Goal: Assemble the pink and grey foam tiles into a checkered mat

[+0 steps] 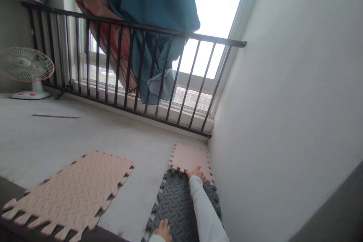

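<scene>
Pale pink mat [190, 155]: flat on the floor [136, 193], in the corner between wall [283, 121] and railing [218, 40]; far and side teeth free.
Dark mat [176, 194]: end to end with the pale pink mat, on its near side, running along the wall; outer left teeth free.
Meeting edge: teeth of both mats touch; judged partly fitted at least. Full locking cannot be confirmed, as the hand covers the middle.
Right hand [196, 174]: on that edge; grip loosely curved, thumb apart from fingers. Cannot tell if it pinches the foam or only presses.
Left hand [163, 230]: on the dark mat's left part, cut off by the frame; grip loose, fingers extended, nothing visibly held.
Beige mat [85, 181]: lies separately to the left, bare floor between; all visible teeth unjoined, so judged not yet dealt with.
</scene>
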Motion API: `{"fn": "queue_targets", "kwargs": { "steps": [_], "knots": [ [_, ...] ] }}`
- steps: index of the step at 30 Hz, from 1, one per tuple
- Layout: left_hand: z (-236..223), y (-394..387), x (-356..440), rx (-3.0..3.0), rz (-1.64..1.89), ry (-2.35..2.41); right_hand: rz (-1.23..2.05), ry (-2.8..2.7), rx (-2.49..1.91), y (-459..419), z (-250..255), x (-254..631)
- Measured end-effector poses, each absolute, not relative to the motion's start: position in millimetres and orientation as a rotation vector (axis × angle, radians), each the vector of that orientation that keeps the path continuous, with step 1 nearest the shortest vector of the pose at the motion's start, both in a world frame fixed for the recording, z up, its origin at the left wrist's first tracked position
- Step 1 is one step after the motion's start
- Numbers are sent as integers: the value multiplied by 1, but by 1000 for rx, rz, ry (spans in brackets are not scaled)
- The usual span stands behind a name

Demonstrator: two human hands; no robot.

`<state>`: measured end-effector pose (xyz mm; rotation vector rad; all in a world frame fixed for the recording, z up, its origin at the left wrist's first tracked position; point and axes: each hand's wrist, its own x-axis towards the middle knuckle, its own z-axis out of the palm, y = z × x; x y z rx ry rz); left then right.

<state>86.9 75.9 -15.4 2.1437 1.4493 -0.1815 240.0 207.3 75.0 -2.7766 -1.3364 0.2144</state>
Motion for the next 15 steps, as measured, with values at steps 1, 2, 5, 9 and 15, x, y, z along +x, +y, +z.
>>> {"fn": "queue_targets", "kwargs": {
  "steps": [1, 2, 5, 9, 15],
  "knots": [
    [-18, 76, 86, 2142, -154, 1449, 229, -1315, -2771, 208, 79, 240],
    [-20, 77, 84, 2142, -136, 1452, 251, -1291, -2763, 208, 83, 241],
    [-25, 79, 80, 2162, -111, 1454, 330, -1213, -2717, 211, 97, 243],
    [-27, 82, 79, 2203, -100, 1419, 277, -1173, -2656, 220, 119, 251],
    [-29, 84, 84, 2172, -118, 1436, 56, -1253, -2467, 227, 170, 253]
  ]
}}
